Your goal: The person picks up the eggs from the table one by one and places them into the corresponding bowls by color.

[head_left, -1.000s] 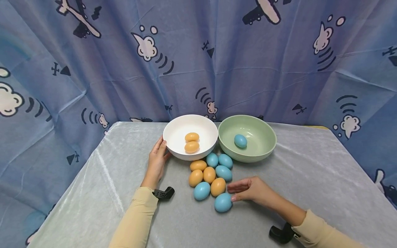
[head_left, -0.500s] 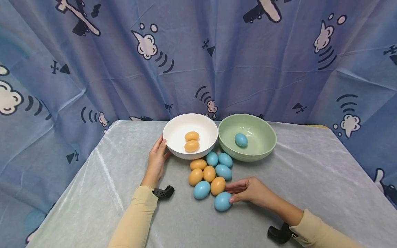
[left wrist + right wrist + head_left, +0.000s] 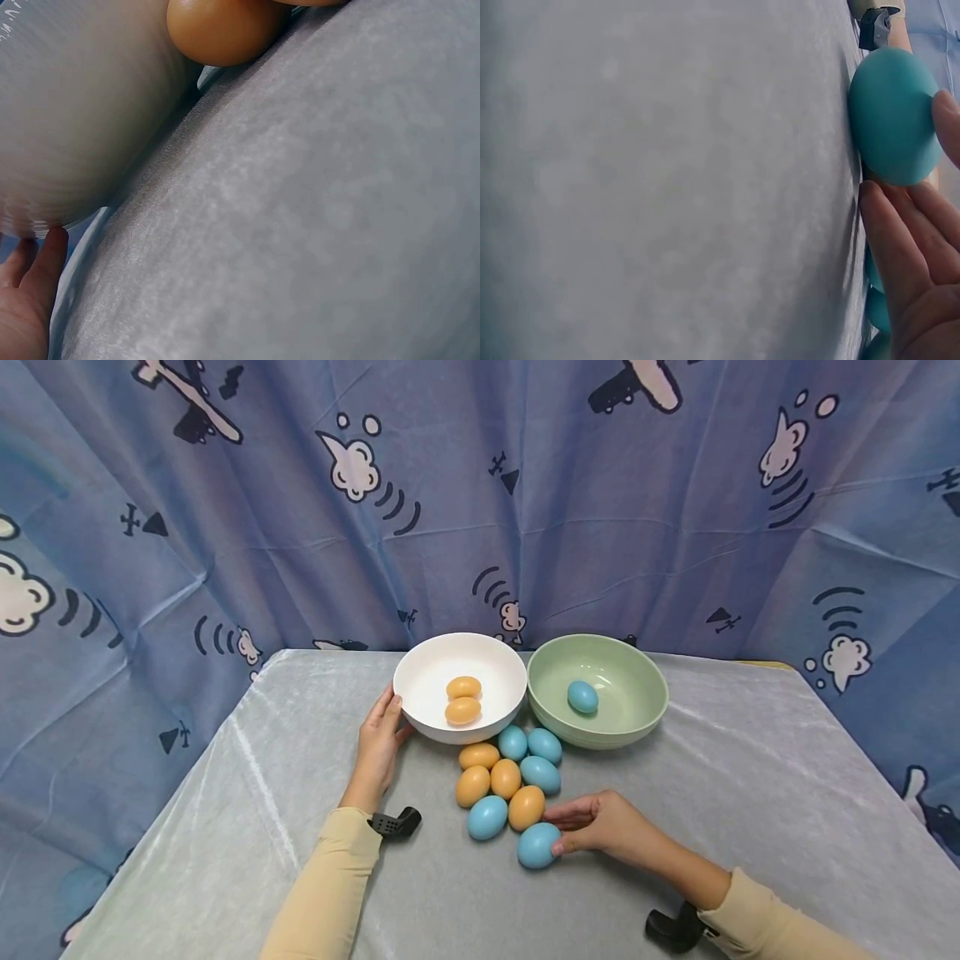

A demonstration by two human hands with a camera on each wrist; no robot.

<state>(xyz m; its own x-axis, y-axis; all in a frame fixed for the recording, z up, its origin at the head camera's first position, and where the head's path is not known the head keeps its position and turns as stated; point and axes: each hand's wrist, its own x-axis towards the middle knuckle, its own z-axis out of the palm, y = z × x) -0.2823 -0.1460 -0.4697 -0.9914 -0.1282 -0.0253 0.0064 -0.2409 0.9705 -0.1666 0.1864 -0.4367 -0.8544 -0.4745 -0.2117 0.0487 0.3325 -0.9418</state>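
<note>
In the head view a blue egg [image 3: 538, 846] lies nearest the front of a cluster of blue and orange eggs. My right hand [image 3: 611, 831] is at its right side, thumb touching the shell. The right wrist view shows that blue egg [image 3: 895, 116] between the thumb and straight fingers [image 3: 892, 240], fingertips right at its end. My left hand [image 3: 378, 747] rests against the left wall of a white bowl [image 3: 416, 714], which contains two orange eggs [image 3: 463, 699]. Its fingers [image 3: 49, 262] press the bowl's outer wall [image 3: 82, 97] in the left wrist view.
A green bowl [image 3: 633, 714] with one blue egg [image 3: 582, 697] stands right beside the white one. In front of the bowls sit more orange eggs [image 3: 506, 779] and blue eggs [image 3: 541, 774]. Grey cloth covers the table [image 3: 300, 727], and a patterned curtain [image 3: 450, 527] hangs behind.
My right hand has edged slightly left, its thumb lying further over the blue egg. My left hand stays against the white bowl, and the eggs keep their places.
</note>
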